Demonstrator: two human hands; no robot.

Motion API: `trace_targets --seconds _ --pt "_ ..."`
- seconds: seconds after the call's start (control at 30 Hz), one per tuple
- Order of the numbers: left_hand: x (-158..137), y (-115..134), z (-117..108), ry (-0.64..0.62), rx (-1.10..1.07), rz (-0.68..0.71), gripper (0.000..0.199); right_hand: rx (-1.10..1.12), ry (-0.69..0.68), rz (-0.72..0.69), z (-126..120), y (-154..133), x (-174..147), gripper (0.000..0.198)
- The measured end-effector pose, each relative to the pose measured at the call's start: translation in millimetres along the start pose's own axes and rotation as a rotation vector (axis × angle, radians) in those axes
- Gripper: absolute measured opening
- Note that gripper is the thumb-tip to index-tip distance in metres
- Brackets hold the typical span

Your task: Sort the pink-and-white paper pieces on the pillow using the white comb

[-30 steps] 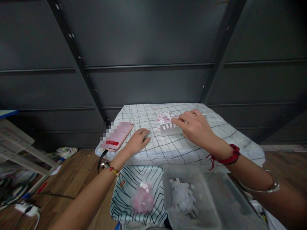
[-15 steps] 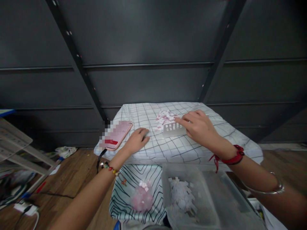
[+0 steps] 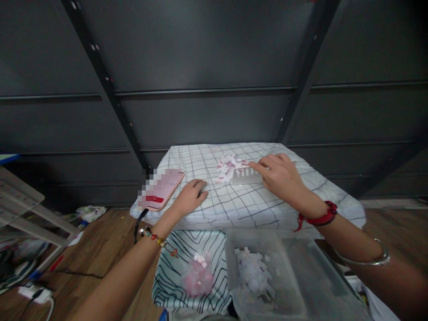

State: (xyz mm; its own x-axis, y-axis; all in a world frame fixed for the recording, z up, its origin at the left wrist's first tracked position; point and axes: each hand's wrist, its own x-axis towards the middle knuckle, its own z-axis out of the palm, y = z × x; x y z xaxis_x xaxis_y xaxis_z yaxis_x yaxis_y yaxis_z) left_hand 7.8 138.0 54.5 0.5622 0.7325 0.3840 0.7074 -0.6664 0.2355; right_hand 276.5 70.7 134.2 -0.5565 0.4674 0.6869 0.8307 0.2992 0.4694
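Observation:
My right hand [image 3: 282,176] grips a pale plastic piece [image 3: 246,175] with a row of slots along its top. Fingers cover its right end, and it stands on the checked cloth against a loose heap of small white and pinkish paper pieces [image 3: 229,165]. To the left, my left hand [image 3: 192,196] rests on the cloth with its fingers stretched out and holds nothing. Beside it lies a pink phone [image 3: 165,191], partly blurred out.
In front of the cloth-covered table [image 3: 200,158] stand a striped tray [image 3: 170,267] with a pink bundle [image 3: 198,276] and a clear divided box [image 3: 292,272] holding white paper pieces [image 3: 252,272]. A dark panel wall [image 3: 207,120] rises behind. A power strip [image 3: 35,292] lies on the floor.
My right hand and the slotted piece have shifted slightly right, and the piece sits a little farther from me. My left hand has barely moved.

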Motion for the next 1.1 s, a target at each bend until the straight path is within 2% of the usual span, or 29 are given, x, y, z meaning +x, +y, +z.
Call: trace_targets --seconds 0.13,0.37,0.5,0.63,0.9,1.1 --pt "0.1 1.3 -1.2 0.002 -0.011 0.007 0.032 0.027 0.003 0.023 -3.3 -6.1 -3.7 0.035" --pt "-4.4 -0.8 -5.9 -0.017 -0.080 0.021 0.035 0.124 0.028 0.011 -20.4 -33.2 -7.2 0.034" --pt "-11.0 -5.9 -7.1 -0.054 -0.088 0.057 0.037 0.066 0.058 0.022 -23.0 -32.0 -7.2 0.032" --pt "-14.4 -4.7 -8.9 -0.077 -0.074 0.038 0.038 0.071 0.027 0.024 -26.5 -34.0 -10.2 0.030" --pt "-13.9 -3.9 -6.8 -0.052 -0.054 0.043 0.036 0.242 -0.051 0.011 -54.3 -61.2 -5.1 0.031" --pt "-14.6 -5.1 -5.5 -0.048 -0.042 0.052 0.038 0.162 0.056 0.007 -45.9 -56.5 -3.7 0.030"
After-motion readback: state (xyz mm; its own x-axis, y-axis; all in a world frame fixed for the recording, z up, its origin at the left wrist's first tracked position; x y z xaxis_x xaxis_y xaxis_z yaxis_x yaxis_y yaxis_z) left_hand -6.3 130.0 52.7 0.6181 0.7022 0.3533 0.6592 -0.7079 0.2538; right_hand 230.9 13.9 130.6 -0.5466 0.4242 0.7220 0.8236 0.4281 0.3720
